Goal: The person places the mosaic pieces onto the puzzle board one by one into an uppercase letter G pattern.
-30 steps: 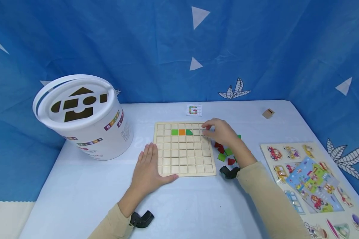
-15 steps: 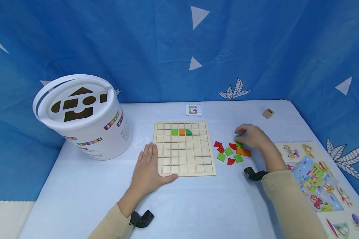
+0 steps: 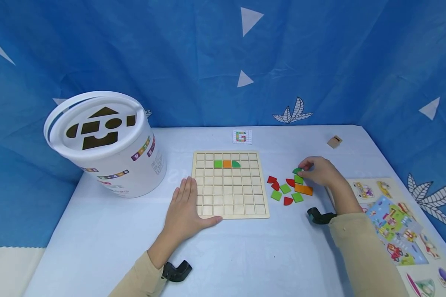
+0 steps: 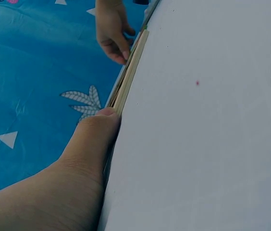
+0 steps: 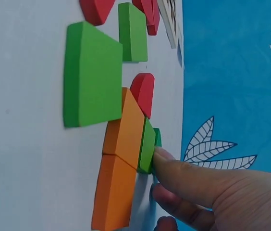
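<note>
My left hand (image 3: pixel 183 210) lies with straight fingers along the left edge of the wooden grid board (image 3: pixel 223 202), its thumb at the front edge. On the board's second row sit a light green square tile (image 3: pixel 218 164), an orange square tile (image 3: pixel 227 164) and a dark green quarter-circle tile (image 3: pixel 236 164). Right of the board, my right hand (image 3: pixel 321 171) pinches another dark green quarter-circle tile (image 3: pixel 296 170) between thumb and fingertips. That tile is at the far end of the loose pile, next to a light green tile (image 5: pixel 147 147) and orange tiles (image 5: pixel 114 190).
Red tiles (image 3: pixel 288 201) and green tiles lie loose beside the board. A small pattern card (image 3: pixel 242 136) stands behind it. A white lidded bucket (image 3: pixel 134 173) is at the left, a picture puzzle board (image 3: pixel 409 272) at the right, and a small brown block (image 3: pixel 334 141) at the back.
My right hand has moved from the board's upper right corner rightward to the loose tiles, and its fingertips have come to the dark green quarter-circle. The left hand has stayed put.
</note>
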Demonstrator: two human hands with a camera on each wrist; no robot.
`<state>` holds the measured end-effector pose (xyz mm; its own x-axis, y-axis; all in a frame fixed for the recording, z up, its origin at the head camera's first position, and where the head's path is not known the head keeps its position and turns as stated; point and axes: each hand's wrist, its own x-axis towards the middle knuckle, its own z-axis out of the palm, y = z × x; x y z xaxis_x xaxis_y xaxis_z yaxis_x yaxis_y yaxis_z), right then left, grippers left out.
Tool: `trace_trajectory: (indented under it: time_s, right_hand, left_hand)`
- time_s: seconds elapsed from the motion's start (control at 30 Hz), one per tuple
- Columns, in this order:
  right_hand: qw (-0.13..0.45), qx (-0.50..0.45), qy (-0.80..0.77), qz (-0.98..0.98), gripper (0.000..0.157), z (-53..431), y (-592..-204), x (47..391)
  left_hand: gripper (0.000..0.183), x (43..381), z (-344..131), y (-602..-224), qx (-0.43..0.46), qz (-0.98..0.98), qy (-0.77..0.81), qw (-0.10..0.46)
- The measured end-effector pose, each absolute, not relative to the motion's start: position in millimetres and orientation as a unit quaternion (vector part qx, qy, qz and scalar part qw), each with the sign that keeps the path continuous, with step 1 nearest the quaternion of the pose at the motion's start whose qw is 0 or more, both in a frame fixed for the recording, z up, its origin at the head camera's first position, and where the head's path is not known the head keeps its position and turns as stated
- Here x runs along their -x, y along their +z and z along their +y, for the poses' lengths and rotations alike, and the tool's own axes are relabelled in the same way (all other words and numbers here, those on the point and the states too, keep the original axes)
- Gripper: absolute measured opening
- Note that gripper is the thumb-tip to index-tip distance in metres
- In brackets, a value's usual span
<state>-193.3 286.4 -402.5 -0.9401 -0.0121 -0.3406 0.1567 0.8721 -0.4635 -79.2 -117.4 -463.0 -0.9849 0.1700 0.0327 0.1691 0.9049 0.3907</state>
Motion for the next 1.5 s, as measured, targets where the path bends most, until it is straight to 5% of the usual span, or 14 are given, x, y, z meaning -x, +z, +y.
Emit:
trace_trajectory:
  time_s: [0.6,1.5]
  right_hand:
    - [0.107,-0.015,-0.321,0.941,0.027,264,-410,204]
    - [0.145,0.164,-0.408,0.886,0.013,101,-410,231]
  left_hand:
    - [0.139,82,-119,-465,-0.086,0.977,0.196,0.004]
    - [0.142,81,-120,-463,-0.086,0.974,0.211,0.011]
